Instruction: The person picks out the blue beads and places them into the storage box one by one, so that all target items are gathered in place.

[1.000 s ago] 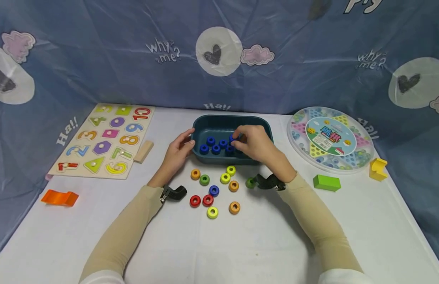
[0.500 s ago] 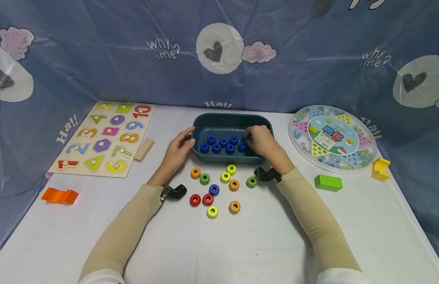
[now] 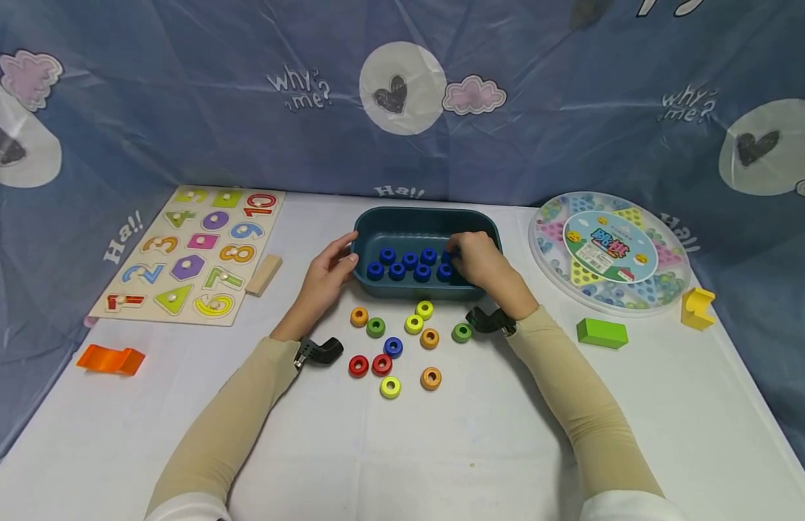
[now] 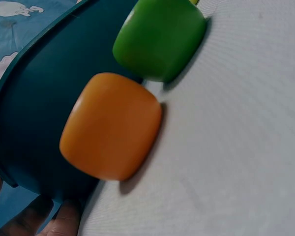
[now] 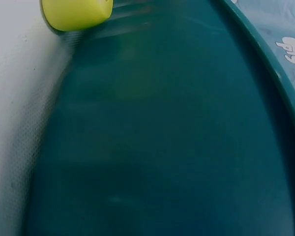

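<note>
In the head view my left hand is at the left end of a dark teal plastic tray, its fingertips and thumb against the outer wall. My right hand reaches into the tray's right side. Its thumb and fingers pinch a blue ring bead, which they mostly cover. Several more blue beads stand in two rows to the left of that hand, inside the tray. In the left wrist view, fingers touch the tray wall near an orange bead. The right wrist view shows the tray wall but no fingers.
In front of the tray lie loose ring beads: green, yellow, red, orange and one blue. A number puzzle board and wooden block are left; a round game box and green block are right.
My right hand has moved right within the tray, leaving further blue beads in view at the right of the rows. Over the last half second it barely shifts. My left hand stays put.
</note>
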The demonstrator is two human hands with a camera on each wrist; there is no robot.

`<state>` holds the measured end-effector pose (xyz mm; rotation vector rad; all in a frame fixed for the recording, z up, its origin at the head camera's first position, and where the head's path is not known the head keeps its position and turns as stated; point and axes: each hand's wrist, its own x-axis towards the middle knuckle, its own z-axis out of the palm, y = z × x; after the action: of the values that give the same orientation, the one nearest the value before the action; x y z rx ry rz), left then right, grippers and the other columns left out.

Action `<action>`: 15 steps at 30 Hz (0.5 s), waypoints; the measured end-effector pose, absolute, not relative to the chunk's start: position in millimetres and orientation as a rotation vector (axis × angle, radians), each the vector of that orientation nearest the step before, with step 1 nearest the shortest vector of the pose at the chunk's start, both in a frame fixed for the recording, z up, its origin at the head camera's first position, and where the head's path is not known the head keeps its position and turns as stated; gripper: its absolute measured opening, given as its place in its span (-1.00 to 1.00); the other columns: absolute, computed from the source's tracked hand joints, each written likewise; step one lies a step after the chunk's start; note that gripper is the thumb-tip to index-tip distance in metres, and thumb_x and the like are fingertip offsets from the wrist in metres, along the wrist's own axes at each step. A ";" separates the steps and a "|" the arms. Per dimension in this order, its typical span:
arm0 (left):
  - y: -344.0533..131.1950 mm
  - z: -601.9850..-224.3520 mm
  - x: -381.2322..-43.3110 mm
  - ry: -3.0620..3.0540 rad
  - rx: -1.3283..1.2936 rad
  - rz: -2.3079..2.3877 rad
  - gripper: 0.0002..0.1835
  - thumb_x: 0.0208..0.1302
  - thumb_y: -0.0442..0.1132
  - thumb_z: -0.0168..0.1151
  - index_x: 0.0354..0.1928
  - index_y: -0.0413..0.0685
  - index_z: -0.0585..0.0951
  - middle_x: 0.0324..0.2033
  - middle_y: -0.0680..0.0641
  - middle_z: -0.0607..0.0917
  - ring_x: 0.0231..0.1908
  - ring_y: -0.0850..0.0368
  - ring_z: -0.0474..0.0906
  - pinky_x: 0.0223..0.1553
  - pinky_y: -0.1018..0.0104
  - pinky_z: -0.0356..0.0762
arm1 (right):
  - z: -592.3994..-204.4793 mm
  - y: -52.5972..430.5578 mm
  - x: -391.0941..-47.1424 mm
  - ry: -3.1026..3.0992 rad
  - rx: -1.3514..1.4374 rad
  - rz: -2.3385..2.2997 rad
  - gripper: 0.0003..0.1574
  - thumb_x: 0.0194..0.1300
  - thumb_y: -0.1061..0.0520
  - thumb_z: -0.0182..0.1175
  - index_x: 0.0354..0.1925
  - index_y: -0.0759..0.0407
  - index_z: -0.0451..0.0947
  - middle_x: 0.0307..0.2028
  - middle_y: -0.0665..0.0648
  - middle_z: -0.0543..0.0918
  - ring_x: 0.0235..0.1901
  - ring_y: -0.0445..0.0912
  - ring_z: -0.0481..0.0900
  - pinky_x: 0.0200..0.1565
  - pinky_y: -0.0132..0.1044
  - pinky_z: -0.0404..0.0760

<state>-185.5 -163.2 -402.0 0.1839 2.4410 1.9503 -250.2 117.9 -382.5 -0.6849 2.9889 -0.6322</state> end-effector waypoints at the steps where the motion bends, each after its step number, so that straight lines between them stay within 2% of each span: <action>1: -163.2 -402.2 -185.6 2.440 0.183 1.951 -0.49 0.48 -0.23 -0.02 0.43 -0.07 0.29 0.37 -0.29 0.33 0.24 -0.16 0.42 0.18 0.01 0.54 | -382.8 118.0 -250.2 2.992 -0.689 -0.632 -0.76 0.23 0.32 0.21 -0.11 0.29 0.66 -0.15 0.28 0.72 -0.24 0.08 0.65 -0.15 -0.02 0.68; 6: -163.0 -402.6 -185.8 2.434 0.180 1.956 -0.48 0.48 -0.24 -0.02 0.43 -0.09 0.28 0.37 -0.30 0.33 0.24 -0.18 0.42 0.19 -0.03 0.52 | -382.4 119.1 -249.5 3.029 -0.822 -0.676 -0.74 0.18 0.39 0.20 -0.13 0.30 0.66 -0.15 0.29 0.70 -0.16 0.10 0.65 -0.09 -0.02 0.67; 9: -163.2 -402.9 -185.9 2.434 0.185 1.954 -0.48 0.48 -0.24 -0.02 0.44 -0.10 0.28 0.37 -0.30 0.33 0.23 -0.18 0.42 0.16 0.09 0.57 | -376.3 117.5 -242.6 3.046 -1.004 -0.756 -0.69 0.15 0.42 0.18 -0.11 0.30 0.66 -0.09 0.27 0.69 -0.05 0.11 0.63 -0.01 -0.03 0.65; 13: -163.2 -402.1 -185.6 2.431 0.176 1.954 -0.49 0.48 -0.23 -0.02 0.43 -0.05 0.29 0.36 -0.28 0.34 0.22 -0.15 0.43 0.09 0.29 0.61 | -360.7 105.6 -216.9 2.980 -1.316 -0.904 -0.71 0.17 0.40 0.20 -0.11 0.28 0.66 -0.03 0.24 0.67 0.00 0.07 0.63 -0.01 -0.09 0.66; 15: -163.1 -402.3 -186.1 2.426 0.177 1.958 -0.49 0.49 -0.23 -0.02 0.43 -0.05 0.29 0.36 -0.28 0.34 0.23 -0.14 0.42 0.09 0.31 0.61 | -356.3 97.3 -199.2 2.887 -1.465 -0.954 -0.75 0.17 0.37 0.23 -0.15 0.25 0.67 -0.05 0.22 0.68 -0.01 0.03 0.64 -0.04 -0.15 0.68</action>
<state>-186.1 -163.1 -402.3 0.1765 2.4262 1.9581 -199.2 97.3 -356.3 -1.4654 2.8871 -0.9545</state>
